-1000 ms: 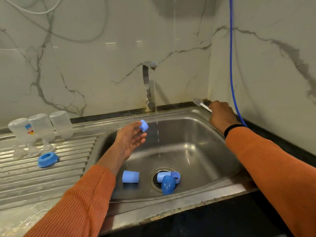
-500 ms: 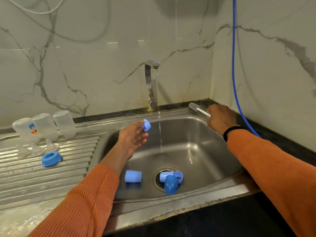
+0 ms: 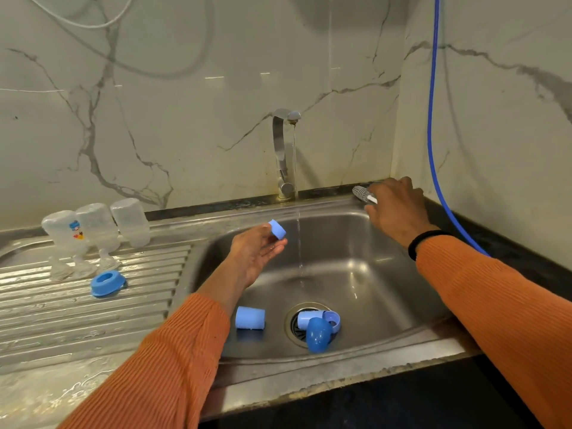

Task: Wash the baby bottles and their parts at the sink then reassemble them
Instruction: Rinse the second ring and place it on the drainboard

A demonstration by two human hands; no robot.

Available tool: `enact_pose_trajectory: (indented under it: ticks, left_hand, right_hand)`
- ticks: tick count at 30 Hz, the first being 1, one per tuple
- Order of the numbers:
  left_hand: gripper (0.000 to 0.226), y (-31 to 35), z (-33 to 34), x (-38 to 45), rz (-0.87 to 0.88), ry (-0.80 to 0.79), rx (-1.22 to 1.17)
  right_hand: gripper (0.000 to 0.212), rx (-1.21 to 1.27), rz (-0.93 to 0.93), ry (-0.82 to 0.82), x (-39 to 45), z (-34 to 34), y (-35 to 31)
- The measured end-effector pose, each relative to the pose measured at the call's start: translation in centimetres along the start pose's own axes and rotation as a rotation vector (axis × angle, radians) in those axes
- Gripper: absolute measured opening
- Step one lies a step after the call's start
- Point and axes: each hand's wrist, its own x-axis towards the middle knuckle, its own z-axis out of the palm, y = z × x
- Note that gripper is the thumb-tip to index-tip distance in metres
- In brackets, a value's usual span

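A: Item one, left hand (image 3: pixel 258 252): palm up over the sink (image 3: pixel 387 292), fingertips pinching a small blue cap (image 3: pixel 277 229) just beside the running stream (image 3: pixel 298 243).

B: Item two, right hand (image 3: pixel 396 209): at the sink's back right corner, fingers curled round the handle of a bottle brush (image 3: pixel 362 194), bristle head pointing left.

A: Step in hand, by my reading: bring brush to cap. Best done under the water, cap's open side turned to the bristles, pinch kept firm since the plastic looks wet.

B: Remaining stock in the basin: one pale blue cup (image 3: pixel 250 318), and a cluster of blue parts (image 3: pixel 318 328) on the drain. All unwashed, I judge.

A: On the draining board (image 3: pixel 62 320): three clear bottles (image 3: pixel 96 227) standing inverted, clear teats (image 3: pixel 83 267) before them, one blue collar ring (image 3: pixel 106 283).

B: Markings: one bottle carries a small blue and red cartoon print (image 3: pixel 75 229); no lettering legible. No brand visible anywhere.
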Motion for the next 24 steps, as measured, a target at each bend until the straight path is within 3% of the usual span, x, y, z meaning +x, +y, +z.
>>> enact_pose_trajectory:
  ticks: [9, 12, 15, 20, 22, 24]
  left_hand:
    - [0.03, 0.4, 5.9, 0.9, -0.064, -0.083, -0.22]
    - [0.019, -0.3, 6.2, 1.4, -0.06, -0.076, -0.264]
    - [0.013, -0.6, 5.5, 2.1, -0.046, -0.053, -0.273]
    - [0.029, -1.0, 4.9, 2.4, 0.092, -0.053, -0.081]
    - [0.034, -1.6, 4.6, 2.6, 0.23, 0.023, 0.131]
    - [0.023, -2.2, 4.5, 2.9, 0.452, 0.12, 0.438]
  right_hand:
    - [0.032, 0.389, -0.335, -0.161, -2.3, 0.9, -6.2]
    - [0.032, 0.486, -0.328, -0.225, -2.3, 0.4, -8.0]
    - [0.017, 0.595, -0.187, -0.206, -1.6, 1.1, -9.6]
    - [0.011, 0.88, 0.082, -0.175, -0.6, 3.2, -11.2]
    - [0.019, 0.9, 0.148, -0.189, -0.3, 3.7, -10.9]
    - [0.031, 0.802, 0.12, -0.203, -0.2, 4.1, -10.5]
